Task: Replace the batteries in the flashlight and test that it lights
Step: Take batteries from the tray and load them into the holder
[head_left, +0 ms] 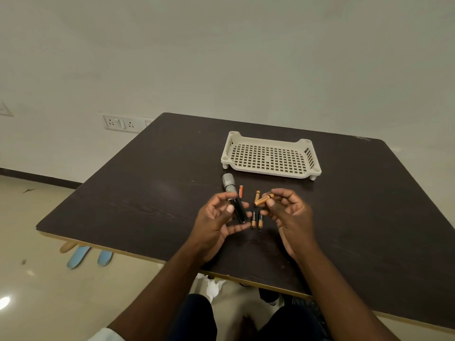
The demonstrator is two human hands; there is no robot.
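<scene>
Knees: dark trousers (pixel 194 316) at the bottom edge, cut off by the frame, the person seated at the table.
Forearms: both bare, reaching up from the lower edge; a scrap of white sleeve (pixel 105 335) shows at the left one.
Left hand (pixel 219 217): palm up, fingers loosely curled round the black holder (pixel 240 210); the thumb lies over it, and how firmly it grips is hard to tell.
Holder: glossy black, long and narrow, its lower part hidden by the fingers.
Right hand (pixel 285 210): thumb and fingers pinching one gold battery (pixel 264 199), held tilted above the tabletop, apart from the holder.
Flashlight (pixel 229 182): grey metal head, ribbed and round, lying on the table just past the left fingertips; its body is hidden behind the hand.
Loose cells: one orange-and-black (pixel 241 191) right beside the flashlight; one gold (pixel 257 195) partly behind the held battery; a pair (pixel 256 220) side by side between the hands, black with copper ends.
Writing: print runs along the pair, too small to read for certain.
Table (pixel 147 180): dark wood-grain top with a pale edge strip.
Tray (pixel 270 156): cream plastic, square-grid floor, slotted sides, short feet, standing well beyond the hands.
Wall: pale, with a white socket plate (pixel 121 123).
Floor: glossy tile, blue slippers (pixel 88 255) under the table's left edge.
</scene>
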